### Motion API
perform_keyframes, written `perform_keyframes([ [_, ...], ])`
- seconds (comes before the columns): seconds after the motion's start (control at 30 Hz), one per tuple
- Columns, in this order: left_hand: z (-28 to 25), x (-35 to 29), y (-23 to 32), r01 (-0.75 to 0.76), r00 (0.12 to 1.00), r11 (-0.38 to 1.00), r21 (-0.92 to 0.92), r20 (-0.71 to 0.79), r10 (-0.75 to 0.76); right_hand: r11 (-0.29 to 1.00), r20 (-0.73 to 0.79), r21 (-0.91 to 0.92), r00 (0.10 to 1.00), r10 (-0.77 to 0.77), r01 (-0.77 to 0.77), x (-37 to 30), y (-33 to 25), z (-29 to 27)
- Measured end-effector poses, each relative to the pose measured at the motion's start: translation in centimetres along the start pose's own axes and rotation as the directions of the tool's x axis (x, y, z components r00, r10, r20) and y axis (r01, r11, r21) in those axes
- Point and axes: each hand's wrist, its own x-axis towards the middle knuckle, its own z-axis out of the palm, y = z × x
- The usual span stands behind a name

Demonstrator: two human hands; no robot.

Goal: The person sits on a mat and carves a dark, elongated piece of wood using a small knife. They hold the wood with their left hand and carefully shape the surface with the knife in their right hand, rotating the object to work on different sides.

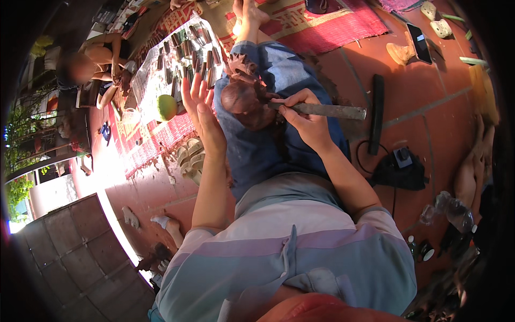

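Observation:
A reddish-brown wood carving (244, 104) with a rounded, smooth part and a jagged upper part rests on my lap, over blue trousers. My right hand (308, 121) pinches a long, flat grey metal tool (338, 111) between thumb and fingers. Its wide end sticks out to the right, while the other end points at the carving's right side; whether it touches is unclear. Raised just left of the carving, my left hand (206, 121) has its fingers stretched and holds nothing.
Many wood-handled carving tools (188, 56) lie on a white sheet at the upper left, near a green round fruit (167, 107). Another person (102, 59) sits beyond. On the tiled floor at right are a black bar (377, 115), a small camera (402, 157) and a phone (419, 43).

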Motion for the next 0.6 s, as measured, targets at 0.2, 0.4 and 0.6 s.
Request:
perform_keyframes([
  [0.2,2.8,0.1,0.1,0.140,0.984,0.954,-0.266,0.141,-0.105,0.994,0.177,-0.113,0.984,0.019,0.002,1.0,0.4,-1.4],
  [0.4,0.3,-3.5,-4.7,0.427,0.904,0.882,-0.198,0.083,-0.419,0.989,0.050,0.060,0.990,0.130,-0.133,0.9,0.3,-1.7],
  [0.6,-0.5,-7.1,-7.0,0.186,0.958,0.977,-0.107,0.240,-0.157,0.930,0.106,-0.317,0.968,0.229,-0.185,0.9,-1.2,-0.8],
])
